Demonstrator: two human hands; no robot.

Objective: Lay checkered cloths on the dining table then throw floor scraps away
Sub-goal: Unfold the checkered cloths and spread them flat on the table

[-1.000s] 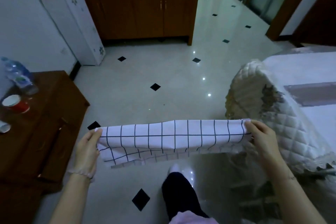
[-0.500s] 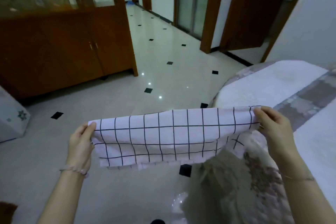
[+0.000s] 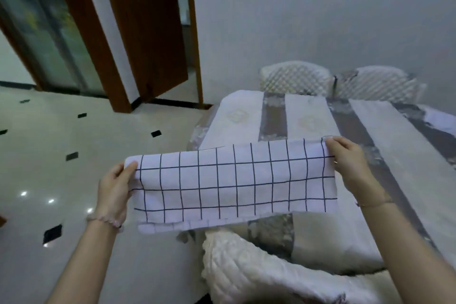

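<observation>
A quilted chair back (image 3: 259,271) stands nearest, against the near edge of the dining table (image 3: 407,180). Above it, the left hand (image 3: 112,190) pinches the left end of the checkered cloth (image 3: 234,182) and the right hand (image 3: 345,158) pinches the right end. The cloth is stretched between them in the air, apparently folded double, with its right part over the table corner and its left part over the floor (image 3: 61,155). One second ago the view faced a wooden cabinet and the table sat at the right margin. The table now lies directly ahead, so the cloth is judged ready for lowering but not yet laid. Two further quilted chairs (image 3: 294,79) stand beyond the table, against the wall.
</observation>
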